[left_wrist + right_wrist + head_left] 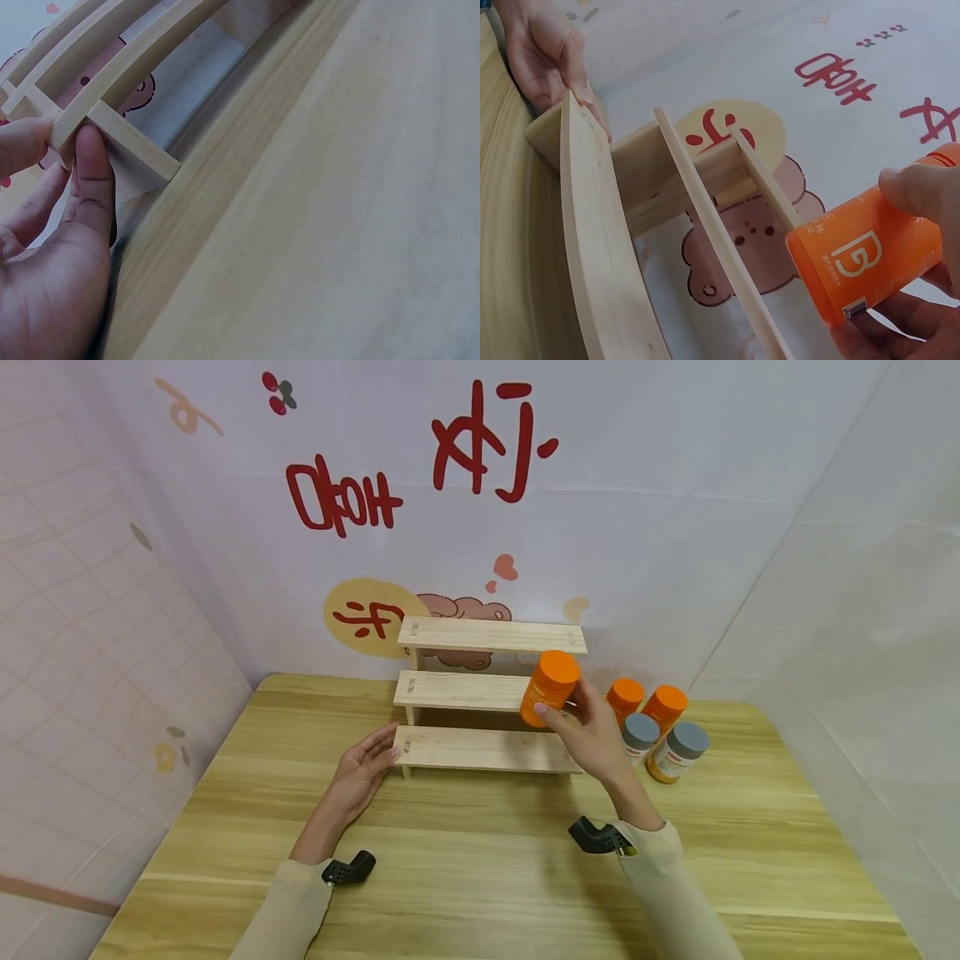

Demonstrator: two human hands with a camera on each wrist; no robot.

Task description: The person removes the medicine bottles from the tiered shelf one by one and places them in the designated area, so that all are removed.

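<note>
My right hand (595, 737) grips an orange bottle (551, 687) by its sides and holds it upright above the right part of a three-step wooden rack (480, 749). In the right wrist view the thumb lies on one side of the bottle (870, 247) and fingers on the other. At the rack's left end, my left hand (365, 775) pinches the lowest board. The left wrist view shows the thumb over the board's corner (71, 127) and a finger beneath it. The bottle hides part of the middle board.
Right of the rack stand two more orange bottles (666, 710) and, before them, two jars with grey lids (687, 740). The wooden table (480, 860) meets a printed wall cloth (637, 552) behind the rack. Further cloths flank both sides.
</note>
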